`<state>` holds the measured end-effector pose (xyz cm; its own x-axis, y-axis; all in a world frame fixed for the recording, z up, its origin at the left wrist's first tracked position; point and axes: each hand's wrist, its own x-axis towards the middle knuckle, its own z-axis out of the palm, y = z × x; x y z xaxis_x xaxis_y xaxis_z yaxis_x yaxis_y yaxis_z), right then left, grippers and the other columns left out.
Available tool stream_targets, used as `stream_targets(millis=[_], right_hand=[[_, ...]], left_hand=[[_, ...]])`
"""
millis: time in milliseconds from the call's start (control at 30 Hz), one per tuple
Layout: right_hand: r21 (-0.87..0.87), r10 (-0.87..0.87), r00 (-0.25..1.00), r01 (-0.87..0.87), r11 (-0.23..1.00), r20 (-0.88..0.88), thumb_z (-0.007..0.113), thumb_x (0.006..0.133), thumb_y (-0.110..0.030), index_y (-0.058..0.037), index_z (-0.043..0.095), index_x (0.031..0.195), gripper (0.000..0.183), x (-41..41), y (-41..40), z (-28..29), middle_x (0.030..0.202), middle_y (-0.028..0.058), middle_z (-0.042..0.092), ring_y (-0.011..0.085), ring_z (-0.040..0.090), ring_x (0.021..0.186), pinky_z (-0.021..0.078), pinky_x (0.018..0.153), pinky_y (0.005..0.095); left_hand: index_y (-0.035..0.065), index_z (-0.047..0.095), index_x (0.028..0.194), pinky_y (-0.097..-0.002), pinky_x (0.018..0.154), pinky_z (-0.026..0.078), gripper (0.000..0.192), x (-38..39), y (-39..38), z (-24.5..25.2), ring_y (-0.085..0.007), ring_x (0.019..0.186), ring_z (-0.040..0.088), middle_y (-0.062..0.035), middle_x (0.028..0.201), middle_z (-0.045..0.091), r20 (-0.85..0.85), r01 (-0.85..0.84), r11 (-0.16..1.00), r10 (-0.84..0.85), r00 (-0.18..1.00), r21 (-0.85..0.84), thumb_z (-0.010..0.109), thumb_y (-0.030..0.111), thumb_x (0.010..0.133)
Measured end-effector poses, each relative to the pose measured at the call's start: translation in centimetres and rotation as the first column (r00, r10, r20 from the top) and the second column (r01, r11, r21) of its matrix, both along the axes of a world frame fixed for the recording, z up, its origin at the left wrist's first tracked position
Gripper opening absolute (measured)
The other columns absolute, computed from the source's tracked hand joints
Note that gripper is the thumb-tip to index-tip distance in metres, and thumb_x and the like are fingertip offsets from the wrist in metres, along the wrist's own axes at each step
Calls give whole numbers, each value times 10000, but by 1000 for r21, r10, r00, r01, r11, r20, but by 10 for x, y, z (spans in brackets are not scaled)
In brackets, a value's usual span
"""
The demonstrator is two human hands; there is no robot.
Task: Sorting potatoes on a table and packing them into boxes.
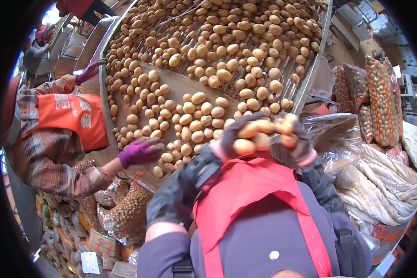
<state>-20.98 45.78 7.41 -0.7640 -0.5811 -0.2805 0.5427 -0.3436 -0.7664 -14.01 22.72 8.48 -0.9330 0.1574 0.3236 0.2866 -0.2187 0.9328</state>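
Both my hands wear dark gloves with pink cuffs and are raised near my chest, at the near edge of a sorting table heaped with potatoes. My left hand [234,133] cups several potatoes [255,135] against its palm and fingers. To its right, my right hand [301,139] is closed around a few more potatoes [286,127], slightly blurred. The two handfuls are almost touching. Beyond my hands, loose potatoes [198,114] lie on the table's flat board, and many more rest on slatted rollers [288,74] farther up.
A co-worker in an orange vest [73,114] stands at the left, one purple-gloved hand [140,152] over the table's edge. Net-and-plastic sacks of potatoes [380,100] stand at the right, near a plastic-lined cardboard box [333,135] and a white quilt [378,184]. Filled bags [125,208] lie lower left.
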Motion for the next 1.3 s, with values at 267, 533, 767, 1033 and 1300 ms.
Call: stream_targets(millis=[267,533,767,1033,1300], right_hand=[[356,-523,847,462,812,94,505,971,-502,-116,524,1309,513,15,262,-59,1259,83,586,252,600,1111,531,930,403],[514,-771,517,578,634,370,606,959,-292,-119,494,1382,471,-11,358,-146,1308,76,549,235,564,1121,485,983,414],[774,157,828,412,481,-538,546,910,-58,-60,661,1220,331,-37,103,-24,1259,118,641,233,575,1209,419,1064,348],[871,886,311,458,177,-344,638,810,-76,-146,568,1309,509,-126,-44,-54,1244,149,585,340,574,1150,476,973,422],[681,459,666,102,725,-588,773,809,-109,-64,598,1257,483,-96,-37,-58,1098,94,644,205,612,1045,501,915,356]], left_hand=[[8,499,794,-416,636,449,393,-109,290,-40,-217,681,540,-108,747,584,469,239,970,-227,853,35,737,321,794],[47,528,1336,-437,1058,434,439,-66,190,-43,-369,1261,521,-202,1349,540,129,194,937,-163,978,-290,595,196,928],[87,580,1300,-486,1028,428,522,57,4,-73,-369,1221,520,-175,1301,563,-104,-254,305,433,895,-918,599,55,779],[209,531,1313,-410,796,465,441,9,2,-69,-271,996,587,-86,1026,600,-64,-12,-136,382,922,-991,561,185,873],[134,558,1333,-437,946,523,368,45,-2,-28,-240,1095,615,-62,1103,611,838,-630,681,43,544,374,581,231,978]])
